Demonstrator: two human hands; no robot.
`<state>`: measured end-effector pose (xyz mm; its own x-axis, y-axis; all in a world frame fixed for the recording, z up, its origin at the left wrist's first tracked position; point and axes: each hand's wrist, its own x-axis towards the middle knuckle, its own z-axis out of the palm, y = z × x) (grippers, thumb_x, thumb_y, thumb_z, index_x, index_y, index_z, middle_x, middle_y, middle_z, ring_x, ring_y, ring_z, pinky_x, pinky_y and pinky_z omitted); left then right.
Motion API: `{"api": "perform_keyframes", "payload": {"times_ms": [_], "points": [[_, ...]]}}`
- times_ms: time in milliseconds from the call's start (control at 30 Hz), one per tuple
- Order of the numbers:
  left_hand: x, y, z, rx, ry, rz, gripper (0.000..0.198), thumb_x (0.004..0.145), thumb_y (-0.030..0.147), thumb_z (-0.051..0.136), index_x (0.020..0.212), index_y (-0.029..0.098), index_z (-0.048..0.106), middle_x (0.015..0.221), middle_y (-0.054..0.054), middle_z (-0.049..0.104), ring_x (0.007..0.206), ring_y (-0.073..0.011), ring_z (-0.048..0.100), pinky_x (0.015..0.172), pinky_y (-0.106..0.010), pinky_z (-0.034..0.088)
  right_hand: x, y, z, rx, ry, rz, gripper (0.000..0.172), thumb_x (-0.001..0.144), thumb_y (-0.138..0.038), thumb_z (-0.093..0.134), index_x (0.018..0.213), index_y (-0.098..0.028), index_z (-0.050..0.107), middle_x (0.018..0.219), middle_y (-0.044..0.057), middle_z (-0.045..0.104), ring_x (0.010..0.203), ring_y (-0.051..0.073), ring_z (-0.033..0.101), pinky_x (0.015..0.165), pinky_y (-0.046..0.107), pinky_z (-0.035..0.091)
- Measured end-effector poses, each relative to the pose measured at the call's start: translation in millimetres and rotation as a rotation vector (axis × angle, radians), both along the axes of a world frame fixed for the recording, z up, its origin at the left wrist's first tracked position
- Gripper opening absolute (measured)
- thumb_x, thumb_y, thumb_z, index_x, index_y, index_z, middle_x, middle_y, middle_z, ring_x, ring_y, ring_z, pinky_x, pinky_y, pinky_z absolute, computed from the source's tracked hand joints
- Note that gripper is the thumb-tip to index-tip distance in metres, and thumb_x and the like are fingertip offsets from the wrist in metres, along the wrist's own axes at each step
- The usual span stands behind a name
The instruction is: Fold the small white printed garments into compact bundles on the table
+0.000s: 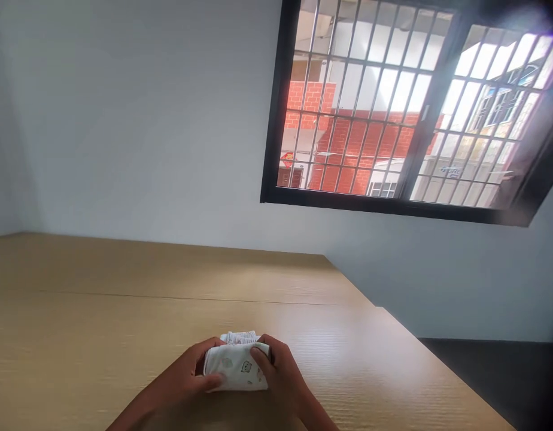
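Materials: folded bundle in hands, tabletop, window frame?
Folded bundle: likely soft fabric, matte, printed; gathered far edge suggests it, nonwoven possible. Tabletop: wood or wood-look laminate, satin; fine grain lines, soft sheen. Window frame: dark, smooth, probably coated metal; straight profile, plastic not ruled out.

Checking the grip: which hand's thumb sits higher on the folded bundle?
The right hand: its thumb is near the top of the folded bundle, while the left hand has its thumb lower.
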<state>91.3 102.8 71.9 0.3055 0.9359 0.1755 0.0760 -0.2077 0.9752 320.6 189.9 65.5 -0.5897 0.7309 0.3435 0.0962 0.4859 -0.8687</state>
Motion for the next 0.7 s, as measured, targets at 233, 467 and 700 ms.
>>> {"api": "perform_keyframes", "payload": {"times_ms": [233, 467, 700], "points": [[13.3, 8.9, -34.0, 0.022, 0.017, 0.207, 0.067, 0.083, 0.062, 0.073, 0.123, 0.018, 0.044, 0.104, -0.008, 0.056, 0.088, -0.0263, 0.057, 0.071, -0.031, 0.046, -0.8, 19.3, -25.0, -0.035, -0.037, -0.181, 0.037, 0.086, -0.052, 0.049, 0.071, -0.019, 0.046, 0.066, 0.001, 0.044, 0.062, 0.02, 0.043, 0.05, 0.025, 0.032], [19.0, 9.0, -41.0, -0.019, 0.035, 0.382, 0.075, 0.075, 0.053, 0.069, 0.131, 0.02, 0.033, 0.121, -0.013, 0.043, 0.075, -0.0224, 0.061, 0.063, -0.032, 0.051, 1.7, 12.0, -18.5, 0.063, -0.244, -0.313, 0.017, 0.089, -0.026, 0.052, 0.074, -0.018, 0.049, 0.07, 0.002, 0.053, 0.066, 0.023, 0.051, 0.054, 0.028, 0.035], [45.5, -1.7, -21.3, 0.57, 0.756, 0.543, 0.04, 0.09, 0.017, 0.036, 0.129, 0.023, 0.046, 0.144, -0.011, 0.03, 0.125, -0.0305, 0.041, 0.101, -0.052, 0.045, -5.7, -12.7, 7.6, 0.364, -0.783, -0.422, 0.014, 0.102, -0.014, 0.063, 0.112, -0.012, 0.054, 0.099, 0.011, 0.058, 0.084, 0.03, 0.06, 0.067, 0.035, 0.048]]}}
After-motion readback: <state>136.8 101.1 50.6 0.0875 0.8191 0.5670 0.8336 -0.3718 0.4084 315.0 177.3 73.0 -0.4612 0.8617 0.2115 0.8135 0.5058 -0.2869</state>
